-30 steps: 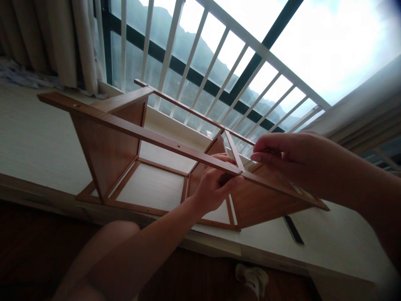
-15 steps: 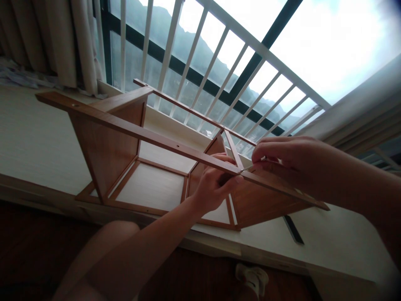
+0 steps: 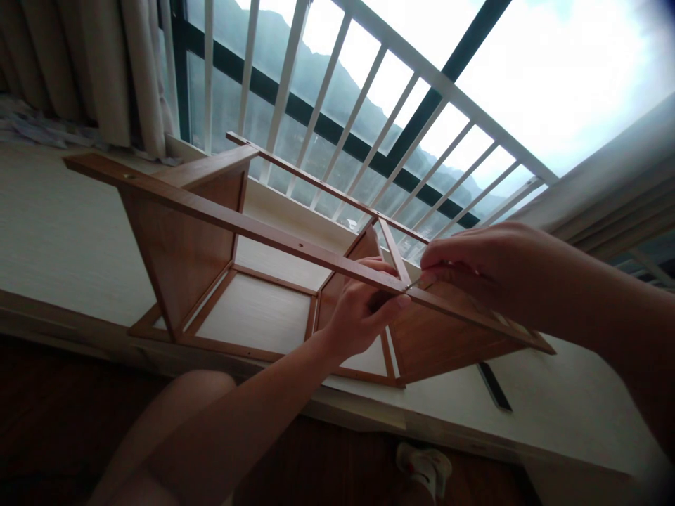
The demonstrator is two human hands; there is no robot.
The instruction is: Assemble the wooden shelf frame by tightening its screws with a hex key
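Note:
A brown wooden shelf frame (image 3: 253, 228) with slim rails and panels lies on its side on a pale ledge. My left hand (image 3: 361, 309) is closed around its near upper rail, thumb below and fingers over the far side, close to a crosspiece (image 3: 393, 249). In the pinched fingers of my right hand (image 3: 469, 263) is a thin metal hex key (image 3: 414, 284), mostly covered by the hand. Its tip meets the rail just right of my left hand, where the crosspiece joins.
The pale ledge (image 3: 63, 232) runs beneath the frame. A dark flat phone-like object (image 3: 494, 386) lies on it at the right. White railings (image 3: 327, 70) and a window stand behind, with a curtain (image 3: 100, 70) at the left. A shoe (image 3: 425, 467) shows on the dark floor.
My right hand has turned slightly and shifted a little left, hiding more of the hex key. My left hand and the frame keep their places.

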